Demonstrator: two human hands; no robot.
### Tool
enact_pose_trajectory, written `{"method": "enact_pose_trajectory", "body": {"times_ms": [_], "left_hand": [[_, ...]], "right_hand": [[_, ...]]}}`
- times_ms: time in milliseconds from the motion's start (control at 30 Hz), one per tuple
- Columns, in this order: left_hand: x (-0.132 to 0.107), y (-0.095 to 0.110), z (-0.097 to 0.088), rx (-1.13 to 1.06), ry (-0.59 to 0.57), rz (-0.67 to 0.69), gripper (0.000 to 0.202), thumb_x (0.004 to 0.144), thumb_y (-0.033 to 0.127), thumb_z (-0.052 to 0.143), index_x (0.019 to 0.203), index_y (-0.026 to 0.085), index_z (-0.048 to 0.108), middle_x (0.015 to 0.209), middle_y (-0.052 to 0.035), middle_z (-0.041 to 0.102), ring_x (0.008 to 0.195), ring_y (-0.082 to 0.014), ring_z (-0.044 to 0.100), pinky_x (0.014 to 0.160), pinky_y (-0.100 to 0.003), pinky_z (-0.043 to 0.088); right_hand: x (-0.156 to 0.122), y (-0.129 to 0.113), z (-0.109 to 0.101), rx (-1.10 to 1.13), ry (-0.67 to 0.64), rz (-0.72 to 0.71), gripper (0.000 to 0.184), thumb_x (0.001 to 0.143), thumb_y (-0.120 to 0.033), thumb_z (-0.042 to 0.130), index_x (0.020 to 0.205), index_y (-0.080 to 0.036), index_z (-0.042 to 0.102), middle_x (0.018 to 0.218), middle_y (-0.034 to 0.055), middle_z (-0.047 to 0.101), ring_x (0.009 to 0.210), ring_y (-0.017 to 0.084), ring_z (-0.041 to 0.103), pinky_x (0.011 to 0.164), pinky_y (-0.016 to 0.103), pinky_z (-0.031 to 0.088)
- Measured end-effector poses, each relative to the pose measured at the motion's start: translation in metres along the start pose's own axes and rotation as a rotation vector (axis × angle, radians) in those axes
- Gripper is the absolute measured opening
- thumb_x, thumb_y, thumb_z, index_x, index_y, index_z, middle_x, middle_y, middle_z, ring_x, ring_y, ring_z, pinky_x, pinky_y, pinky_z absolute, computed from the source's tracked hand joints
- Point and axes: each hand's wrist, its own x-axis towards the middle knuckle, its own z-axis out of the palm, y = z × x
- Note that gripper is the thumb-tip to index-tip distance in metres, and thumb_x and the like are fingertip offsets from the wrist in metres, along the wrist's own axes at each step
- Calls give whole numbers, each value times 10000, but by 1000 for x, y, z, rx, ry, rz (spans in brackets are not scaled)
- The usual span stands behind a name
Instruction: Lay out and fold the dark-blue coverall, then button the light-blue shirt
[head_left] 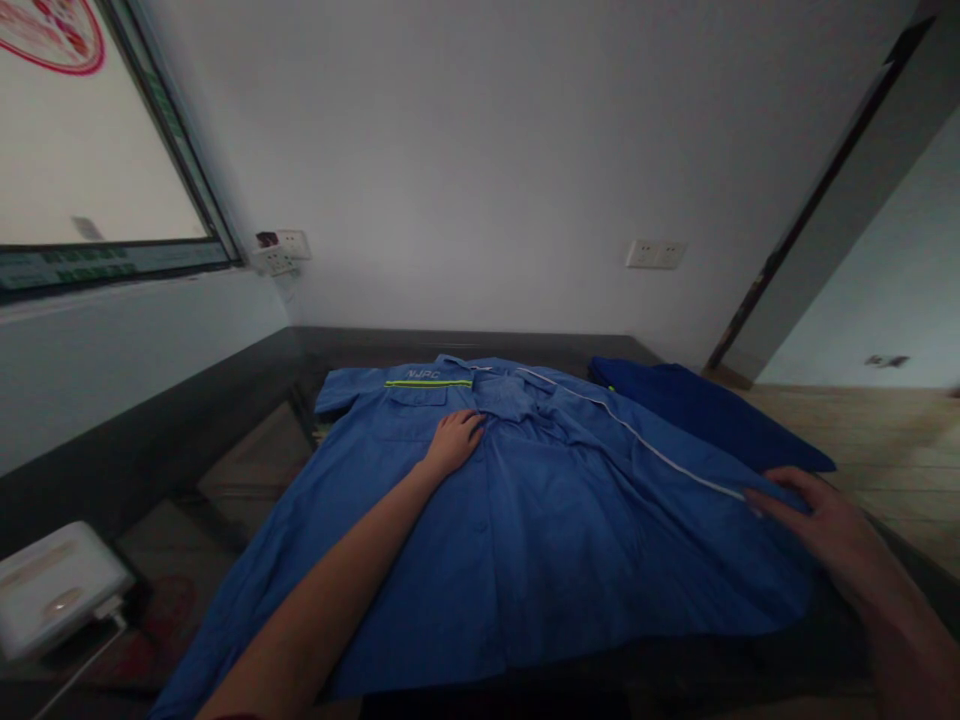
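Observation:
A blue short-sleeved work shirt (pixel 525 520) lies spread front up, with wrinkles across its right half. It has "NJPC" lettering, a yellow-green stripe over a chest pocket, and white piping along the right side. My left hand (pixel 454 442) rests on the front near the button placket, fingers laid on the cloth and slightly bent. At the shirt's right edge, my right hand (pixel 832 525) has its thumb and fingers on the cloth by the end of the piping and grips it there. Some of its fingertips are hidden.
A darker blue folded cloth (pixel 697 405) lies behind the shirt's right side. The dark glossy table (pixel 255 400) meets the wall. At left, a white box-shaped device (pixel 64 590) has a cable plugged in. Wall sockets (pixel 656 254) and a window frame (pixel 120 262) are beyond.

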Motion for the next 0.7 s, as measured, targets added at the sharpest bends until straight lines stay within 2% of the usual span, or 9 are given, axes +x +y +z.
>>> {"method": "enact_pose_trajectory", "body": {"times_ms": [100, 167, 233, 267, 300, 367, 433, 533, 700], "left_hand": [[1, 0, 1, -10, -5, 29, 395, 947, 415, 351, 1279, 287, 523, 1368, -39, 494, 1255, -216, 436, 1065, -385, 317], [2, 0, 1, -14, -31, 43, 396, 951, 414, 343, 1292, 302, 509, 1374, -29, 494, 1266, -207, 430, 1082, -389, 295], [1, 1, -1, -13, -56, 46, 396, 952, 406, 344, 1302, 306, 498, 1378, -28, 494, 1273, -204, 426, 1092, -399, 279], [1, 1, -1, -13, -64, 45, 396, 952, 401, 346, 1305, 304, 494, 1381, -29, 492, 1275, -203, 425, 1093, -403, 277], [1, 1, -2, -13, -68, 44, 393, 951, 394, 347, 1304, 301, 494, 1383, -30, 490, 1276, -202, 426, 1093, -404, 277], [1, 0, -3, -15, -70, 46, 386, 951, 370, 349, 1299, 293, 497, 1385, -30, 490, 1272, -195, 433, 1090, -399, 284], [2, 0, -3, -19, -62, 49, 378, 950, 339, 350, 1292, 277, 499, 1382, -32, 494, 1263, -186, 443, 1085, -387, 295], [3, -1, -2, -28, -53, 44, 365, 943, 293, 359, 1274, 253, 507, 1361, -35, 515, 1242, -173, 462, 1078, -365, 311], [3, -1, 0, -40, -35, 17, 350, 923, 263, 397, 1252, 254, 518, 1339, -33, 531, 1238, -181, 462, 1082, -375, 308]], "right_hand": [[2, -50, 12, 255, -86, -20, 217, 786, -407, 530, 848, -199, 534, 801, 62, 596, 720, 177, 581, 653, 293, 448], [-1, -84, 32, 334, -174, -144, 203, 790, -382, 519, 891, -206, 506, 853, 45, 575, 759, 183, 566, 687, 304, 450], [-13, -117, 59, 320, -234, -310, 136, 777, -297, 509, 881, -210, 493, 888, 33, 568, 860, 197, 557, 776, 319, 437], [-22, -132, 72, 295, -300, -394, 103, 779, -238, 481, 879, -211, 485, 881, 26, 564, 869, 189, 552, 793, 314, 427], [-33, -146, 84, 253, -422, -479, 120, 770, -174, 457, 881, -210, 481, 873, 18, 563, 845, 174, 549, 783, 299, 421], [-55, -166, 103, 176, -635, -632, 207, 711, -77, 437, 867, -203, 486, 855, 11, 564, 811, 155, 537, 764, 276, 407], [-76, -177, 115, 127, -787, -727, 244, 685, -53, 445, 872, -199, 501, 861, 12, 572, 809, 154, 531, 747, 264, 401], [-93, -176, 122, 128, -926, -777, 242, 722, -83, 483, 929, -202, 525, 914, 18, 590, 844, 159, 542, 758, 261, 408], [-102, -159, 119, 228, -1005, -727, 298, 763, -111, 530, 1042, -214, 547, 1065, 31, 610, 997, 171, 551, 898, 290, 408]]}}
